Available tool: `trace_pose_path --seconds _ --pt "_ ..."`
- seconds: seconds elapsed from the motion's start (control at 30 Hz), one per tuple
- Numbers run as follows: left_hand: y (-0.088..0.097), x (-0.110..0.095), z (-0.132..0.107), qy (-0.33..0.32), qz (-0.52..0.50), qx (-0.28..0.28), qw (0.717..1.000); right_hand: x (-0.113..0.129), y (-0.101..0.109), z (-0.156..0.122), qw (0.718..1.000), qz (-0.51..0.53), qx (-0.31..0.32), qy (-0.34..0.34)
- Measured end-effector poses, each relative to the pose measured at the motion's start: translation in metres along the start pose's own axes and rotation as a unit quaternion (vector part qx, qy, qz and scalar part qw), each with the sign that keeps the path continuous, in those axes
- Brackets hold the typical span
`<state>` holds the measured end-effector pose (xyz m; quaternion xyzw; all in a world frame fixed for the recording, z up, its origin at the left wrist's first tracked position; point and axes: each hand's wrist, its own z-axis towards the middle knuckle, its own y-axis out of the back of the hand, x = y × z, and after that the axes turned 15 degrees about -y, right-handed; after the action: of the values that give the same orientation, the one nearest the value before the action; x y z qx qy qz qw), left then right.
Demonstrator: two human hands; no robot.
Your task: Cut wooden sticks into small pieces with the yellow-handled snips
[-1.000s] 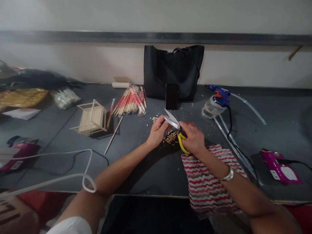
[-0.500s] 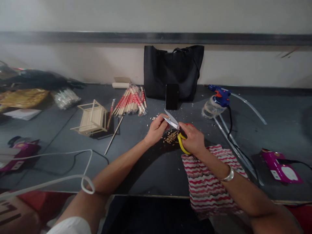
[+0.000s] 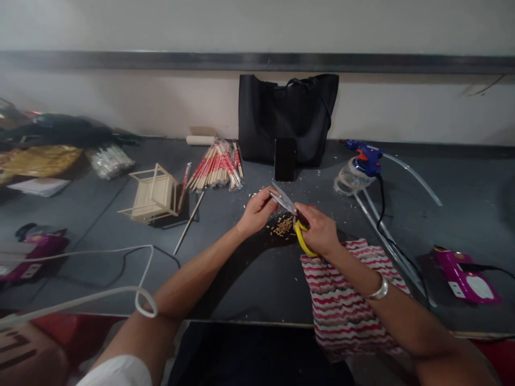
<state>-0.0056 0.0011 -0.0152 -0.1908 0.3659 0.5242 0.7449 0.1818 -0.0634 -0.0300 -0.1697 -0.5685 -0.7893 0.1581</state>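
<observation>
My right hand grips the yellow and red handles of a pair of scissors, blades pointing up and left, nearly closed. My left hand is pinched at the blade tips, holding something too small to make out. Below the blades lies a small pile of cut wood bits on the dark table. A red and white striped cloth lies under my right forearm.
A black bag and a phone stand at the back. Wrapped chopsticks, a stick-built box and a loose stick lie left. A blue glue gun with glue sticks lies right. A magenta device sits at far right.
The scissor blades have closed further. My left hand has shifted slightly up at the blade tips. My right hand has barely moved.
</observation>
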Motion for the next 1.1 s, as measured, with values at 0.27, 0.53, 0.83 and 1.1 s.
trace_pose_path --seconds 0.27,0.53,0.83,1.1 --pt "0.000 0.000 -0.001 0.036 -0.057 -0.020 0.998 0.000 0.001 0.002 0.999 0.024 0.028 0.008" --pt "-0.001 -0.003 -0.001 0.036 -0.053 -0.020 0.998 -0.001 -0.002 0.002 0.999 0.047 0.022 0.017" --pt "-0.003 -0.001 -0.003 0.063 -0.064 -0.035 0.995 -0.002 -0.004 0.001 0.998 0.059 0.020 0.014" --pt "0.007 0.006 0.000 0.034 0.053 -0.014 0.998 -0.005 -0.001 0.005 0.993 0.098 -0.035 -0.053"
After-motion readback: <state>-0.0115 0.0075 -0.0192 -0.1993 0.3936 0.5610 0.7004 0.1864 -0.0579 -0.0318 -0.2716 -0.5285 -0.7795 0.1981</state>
